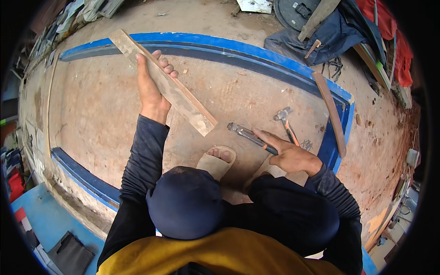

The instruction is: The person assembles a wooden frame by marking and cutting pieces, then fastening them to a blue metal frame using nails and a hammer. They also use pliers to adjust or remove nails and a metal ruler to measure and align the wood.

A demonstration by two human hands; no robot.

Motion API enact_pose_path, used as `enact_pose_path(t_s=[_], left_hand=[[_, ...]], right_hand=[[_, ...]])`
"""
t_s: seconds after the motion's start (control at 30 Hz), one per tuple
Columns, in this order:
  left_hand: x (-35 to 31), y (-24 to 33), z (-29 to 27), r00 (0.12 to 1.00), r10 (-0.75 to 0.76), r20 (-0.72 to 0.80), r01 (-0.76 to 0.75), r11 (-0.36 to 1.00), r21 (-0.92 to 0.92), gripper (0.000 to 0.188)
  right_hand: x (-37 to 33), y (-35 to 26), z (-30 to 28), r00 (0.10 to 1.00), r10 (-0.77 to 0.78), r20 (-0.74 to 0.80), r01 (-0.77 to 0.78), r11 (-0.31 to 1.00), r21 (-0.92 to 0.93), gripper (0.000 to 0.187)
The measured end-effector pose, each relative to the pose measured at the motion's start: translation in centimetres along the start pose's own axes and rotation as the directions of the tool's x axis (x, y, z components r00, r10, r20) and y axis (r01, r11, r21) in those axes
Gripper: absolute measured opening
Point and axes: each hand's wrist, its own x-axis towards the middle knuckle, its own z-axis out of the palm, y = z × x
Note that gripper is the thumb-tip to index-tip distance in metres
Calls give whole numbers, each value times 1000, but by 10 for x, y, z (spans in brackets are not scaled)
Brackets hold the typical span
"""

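Note:
My left hand (153, 87) is wrapped round a short wooden board (167, 85), pale on its face and reddish along one edge, held aslant above the ground. Metal pincers (247, 134) with black-and-orange handles lie in my right hand (291, 153), fingers closed over the grips and jaws pointing left. Just beyond that hand a hammer (286, 123) with an orange-and-black handle rests on the ground. Beside it is a small heap of nails (306, 145).
A blue-painted wooden frame (215, 46) lies around me. A brown strip of wood (331, 114) crosses its right corner, and a thin strip (51, 105) spans the left side. Dark sheeting (300, 48) and scrap wood pile up at the far right. A blue panel (59, 213) lies at the near left.

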Motion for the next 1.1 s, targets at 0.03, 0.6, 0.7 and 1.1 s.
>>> enact_pose_path(t_s=[0.03,0.6,0.7,1.1], left_hand=[[0,1,8,1000,20,4,-20,1000,6,79],[-14,5,61,984,11,176,-38,988,149,76],[-11,4,66,978,3,210,-34,988,147,76],[10,4,64,921,-50,387,85,994,-74,82]], right_hand=[[0,-3,2,1000,-26,-1,26,999,46,98],[9,-22,18,992,48,-116,-76,966,-248,76],[24,-15,27,969,-28,-246,-79,908,-412,59],[26,-11,50,989,-72,-130,91,986,141,44]])
